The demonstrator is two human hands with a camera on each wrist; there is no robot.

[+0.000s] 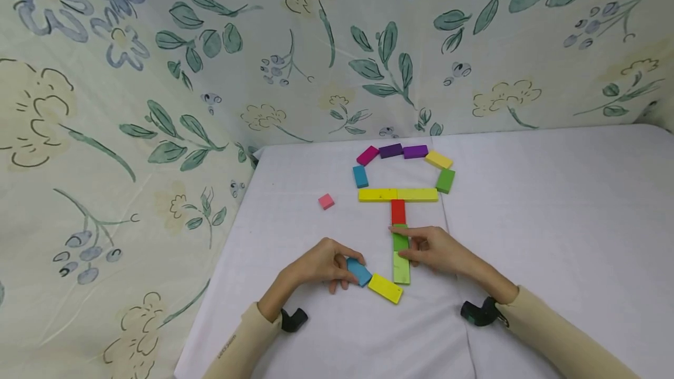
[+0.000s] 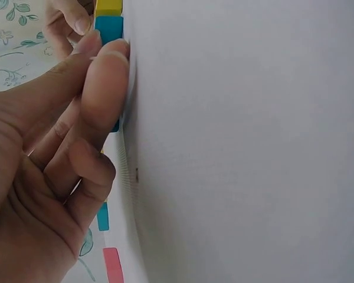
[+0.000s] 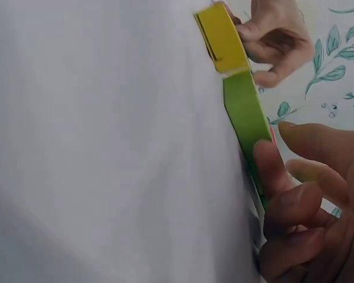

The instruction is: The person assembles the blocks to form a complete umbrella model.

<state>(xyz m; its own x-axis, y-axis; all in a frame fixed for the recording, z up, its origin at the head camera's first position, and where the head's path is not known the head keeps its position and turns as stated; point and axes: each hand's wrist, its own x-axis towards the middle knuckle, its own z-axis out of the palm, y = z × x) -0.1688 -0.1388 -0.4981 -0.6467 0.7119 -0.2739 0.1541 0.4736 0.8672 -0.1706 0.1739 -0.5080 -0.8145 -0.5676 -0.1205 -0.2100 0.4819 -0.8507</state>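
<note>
My left hand (image 1: 323, 265) pinches a blue block (image 1: 359, 272) between thumb and fingers, low on the white cloth. That block's corner meets a yellow block (image 1: 386, 289) lying at a slant; both also show in the left wrist view. Over a column of two green blocks rests my right hand (image 1: 436, 248), index finger stretched across the darker green block (image 1: 401, 241) and thumb at the light green block (image 1: 401, 268). Its other fingers bend beside the column, and parts of the green blocks are hidden beneath it. A red block (image 1: 398, 212) stands end to end above them.
Two long yellow blocks (image 1: 378, 195) form a bar above the red one. Beyond it, blue, magenta, purple, yellow and green blocks curve in an arch (image 1: 415, 151). A small pink block (image 1: 326, 201) lies apart to the left. Floral fabric (image 1: 316, 75) hangs behind the cloth.
</note>
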